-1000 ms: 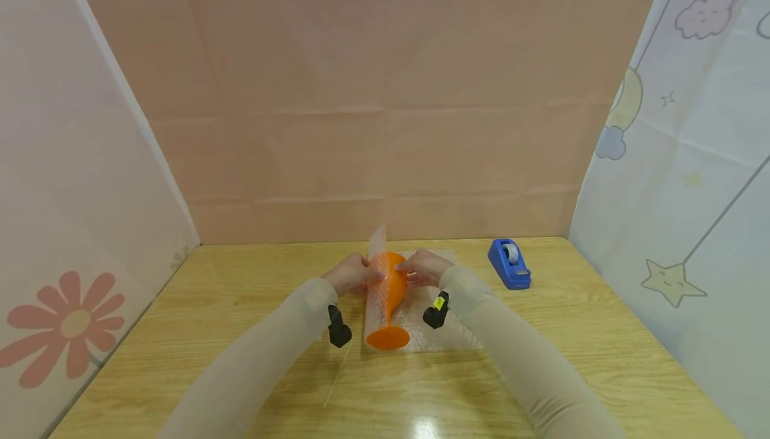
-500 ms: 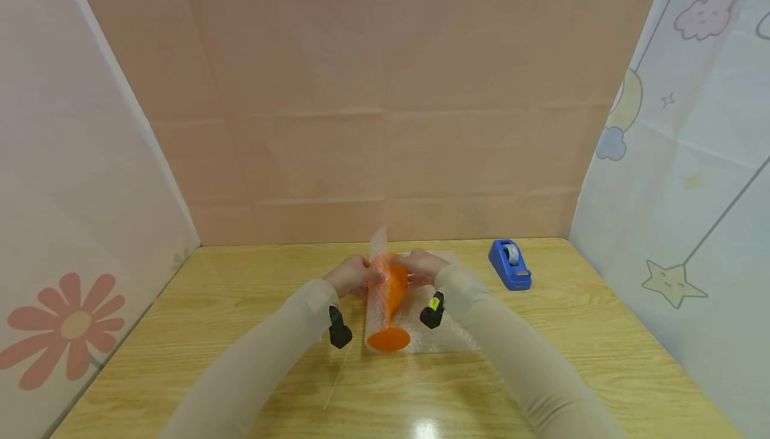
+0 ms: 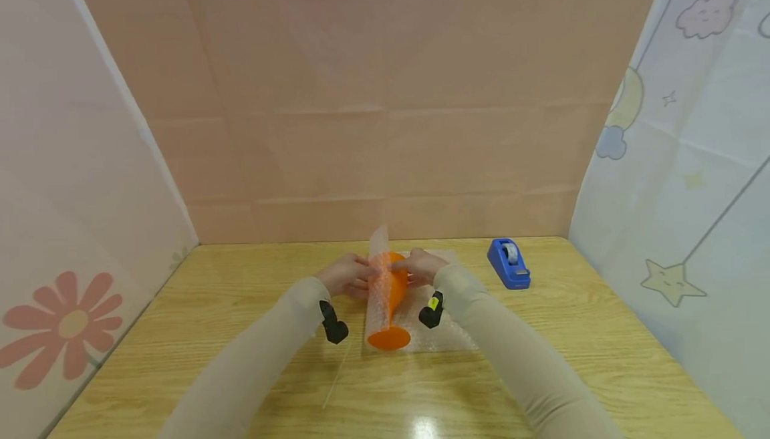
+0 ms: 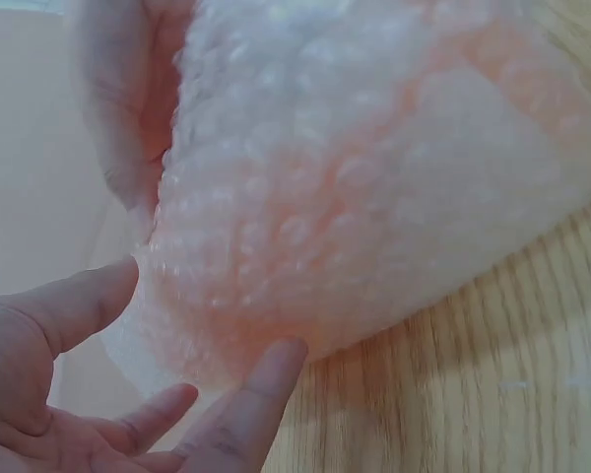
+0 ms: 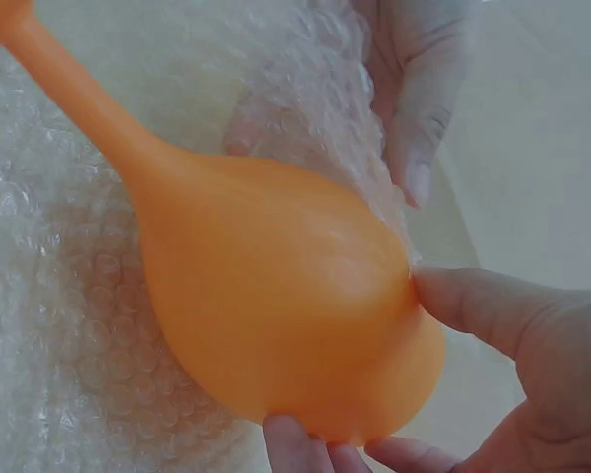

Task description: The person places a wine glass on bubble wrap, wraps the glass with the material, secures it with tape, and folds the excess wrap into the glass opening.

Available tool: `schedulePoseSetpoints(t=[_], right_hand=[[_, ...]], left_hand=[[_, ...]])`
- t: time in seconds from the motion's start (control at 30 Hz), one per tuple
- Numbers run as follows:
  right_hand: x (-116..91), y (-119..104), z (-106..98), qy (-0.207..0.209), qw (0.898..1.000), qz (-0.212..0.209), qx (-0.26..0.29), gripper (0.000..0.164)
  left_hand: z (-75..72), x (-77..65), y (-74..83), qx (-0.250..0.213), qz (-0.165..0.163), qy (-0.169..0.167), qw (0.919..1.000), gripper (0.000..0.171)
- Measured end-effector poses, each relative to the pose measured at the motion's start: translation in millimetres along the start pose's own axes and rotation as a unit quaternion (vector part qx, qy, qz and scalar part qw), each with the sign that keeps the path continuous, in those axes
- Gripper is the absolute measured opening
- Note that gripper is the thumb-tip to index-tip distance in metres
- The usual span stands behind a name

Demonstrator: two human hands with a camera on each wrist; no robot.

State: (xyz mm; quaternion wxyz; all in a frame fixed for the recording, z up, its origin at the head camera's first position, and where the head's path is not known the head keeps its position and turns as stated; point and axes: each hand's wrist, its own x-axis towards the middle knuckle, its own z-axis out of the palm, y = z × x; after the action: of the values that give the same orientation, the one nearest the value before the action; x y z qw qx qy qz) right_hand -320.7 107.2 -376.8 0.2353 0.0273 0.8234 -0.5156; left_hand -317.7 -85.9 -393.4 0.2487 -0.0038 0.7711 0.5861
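Observation:
An orange wine glass point(image 3: 397, 285) lies on its side on bubble wrap point(image 5: 39, 296), its foot toward the person and part of the wrap folded over its left side. My right hand point(image 3: 424, 267) grips the bowl point(image 5: 286, 286), thumb near the rim and fingertips along the lower side. At the left of the folded wrap point(image 4: 305, 187), my left hand point(image 3: 344, 274) has its fingers spread and fairly straight, the thumb and fingertips right at the wrap's surface. A strip of wrap stands up beyond the bowl.
A blue tape dispenser point(image 3: 508, 264) with a roll of tape stands at the back right of the wooden table point(image 3: 240, 305). A thin pale strip point(image 3: 335, 377) lies in front of the left wrist. Fabric panels border the back and both sides.
My left hand has loosened and shifted slightly left, its thumb drawing back on the wrap. My right hand first moved its thumb left over the bowl; the glass has barely moved.

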Motion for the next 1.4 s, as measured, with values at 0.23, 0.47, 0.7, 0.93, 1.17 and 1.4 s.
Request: schedulePoseSetpoints(t=[0.23,0.47,0.7,0.93,1.17,1.4], right_hand=[[2,3,-2,-0.004,1.000,0.004,0.019,0.059],[3,5,-3,-0.010,1.000,0.002,0.028,0.062],[5,6,-10,-0.022,1.000,0.008,0.013,0.062],[2,4,-12,-0.036,0.999,0.032,0.024,0.055],[2,4,-12,-0.052,0.998,0.030,0.031,0.050],[2,4,-13,-0.048,0.997,0.039,0.036,0.050]], left_hand=[[-4.1,2.3,-4.8,0.023,-0.016,-0.033,0.9991,0.039],[0.1,3.0,-7.7,0.028,-0.021,-0.052,0.9981,0.040],[3.9,0.5,-3.4,0.028,-0.028,-0.042,0.9983,0.038],[6.1,1.1,-2.2,0.027,-0.032,-0.034,0.9986,0.035],[6.6,3.2,-1.3,0.029,-0.037,-0.027,0.9985,0.036],[7.2,2.5,0.0,0.039,-0.039,-0.025,0.9982,0.037]])
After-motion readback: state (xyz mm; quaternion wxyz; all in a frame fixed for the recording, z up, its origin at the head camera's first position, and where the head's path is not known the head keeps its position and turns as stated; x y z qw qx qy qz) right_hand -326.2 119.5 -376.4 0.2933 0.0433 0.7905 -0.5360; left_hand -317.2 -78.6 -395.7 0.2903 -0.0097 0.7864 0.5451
